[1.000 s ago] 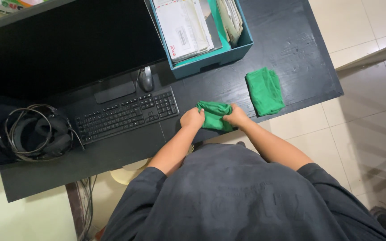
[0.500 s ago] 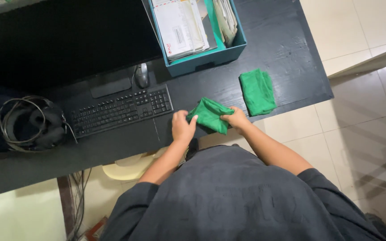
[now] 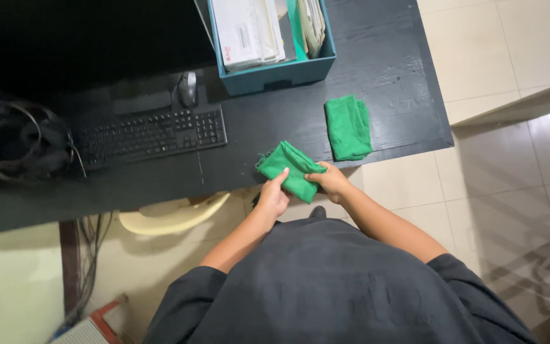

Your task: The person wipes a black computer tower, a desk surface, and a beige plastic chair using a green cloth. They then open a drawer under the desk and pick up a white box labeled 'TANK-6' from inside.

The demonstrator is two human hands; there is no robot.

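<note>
While both hands hold it, the folded green cloth sits at the front edge of the black desk, just below the middle of the frame. It is tilted, with one corner pointing to the upper left. The left hand pinches the cloth's lower left side, with its fingers closed on the fabric. The right hand grips the lower right end, and its fingers are closed on the cloth too. A second green cloth lies folded flat on the desk, up and to the right of the held one, near it but not touching. Above both cloths, at the top middle of the frame, stands a teal box with papers and envelopes standing in it. Left of the box a computer mouse rests on the desk, and a black keyboard lies just below the mouse. Far to the left, a black headset with a looped cord lies on the desk. A dark screen fills the upper left. The person's grey shirt fills the bottom middle, and pale floor tiles show on the right.
</note>
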